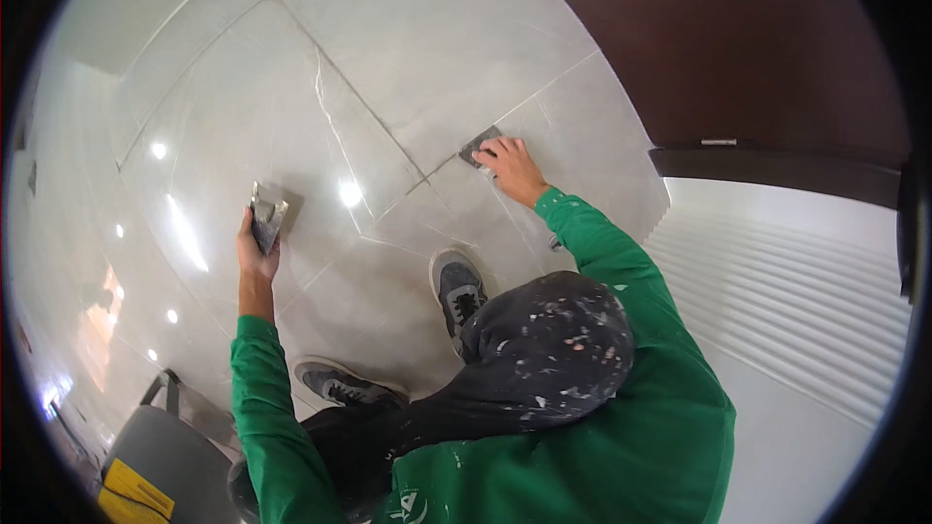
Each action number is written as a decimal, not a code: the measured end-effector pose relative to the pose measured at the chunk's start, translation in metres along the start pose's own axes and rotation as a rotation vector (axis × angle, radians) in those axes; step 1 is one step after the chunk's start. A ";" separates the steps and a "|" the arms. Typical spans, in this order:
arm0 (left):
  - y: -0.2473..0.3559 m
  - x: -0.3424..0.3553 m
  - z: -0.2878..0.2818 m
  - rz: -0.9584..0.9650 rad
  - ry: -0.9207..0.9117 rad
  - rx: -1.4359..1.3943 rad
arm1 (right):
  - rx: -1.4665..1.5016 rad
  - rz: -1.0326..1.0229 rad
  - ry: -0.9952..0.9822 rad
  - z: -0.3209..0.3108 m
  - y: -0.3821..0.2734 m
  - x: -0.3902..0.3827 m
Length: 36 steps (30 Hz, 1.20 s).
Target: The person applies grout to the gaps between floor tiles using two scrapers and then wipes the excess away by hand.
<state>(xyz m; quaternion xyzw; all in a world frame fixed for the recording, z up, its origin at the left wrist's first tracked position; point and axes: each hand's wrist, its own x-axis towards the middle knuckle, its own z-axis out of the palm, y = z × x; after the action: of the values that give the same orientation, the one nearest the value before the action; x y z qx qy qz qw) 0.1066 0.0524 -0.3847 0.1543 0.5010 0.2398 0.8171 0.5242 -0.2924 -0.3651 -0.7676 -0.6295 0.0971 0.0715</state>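
Observation:
My right hand (515, 171) presses a dark grey, flat rectangular spreader (475, 144) against the tiled floor (466, 29). The spreader lies over a joint line, close to where two joints cross, and the fingers close around its near edge. Off to the left, my left hand (254, 250) is raised above the floor. It grips a flat metal-edged scraper (267, 216) smeared with grey paste. The scraper's handle is mostly hidden by the fingers. Dark joints cross the glossy grey tiles between my hands.
A grey container (170, 461) with a yellow label stands at the lower left. A dark brown panel (738, 49) rises at the upper right, beside a white ribbed panel (777, 281). My shoes (458, 291) are on the tiles below my hands. Lights reflect off the floor.

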 end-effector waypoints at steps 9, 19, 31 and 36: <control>0.007 -0.015 0.007 -0.025 -0.119 0.036 | -0.084 -0.020 0.008 -0.024 0.008 0.018; -0.003 0.007 -0.005 -0.059 -0.116 0.102 | -0.166 -0.018 -0.017 -0.051 0.035 0.034; -0.010 0.008 -0.011 -0.069 -0.053 0.058 | -0.117 0.062 -0.041 -0.062 0.068 0.040; -0.013 0.009 -0.009 -0.072 -0.040 0.036 | -0.214 0.051 -0.245 -0.088 0.089 0.025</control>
<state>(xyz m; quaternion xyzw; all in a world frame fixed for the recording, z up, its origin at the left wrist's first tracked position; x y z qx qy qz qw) 0.1052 0.0462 -0.4018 0.1558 0.4939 0.1980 0.8322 0.6352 -0.2847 -0.3015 -0.7691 -0.6204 0.1241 -0.0905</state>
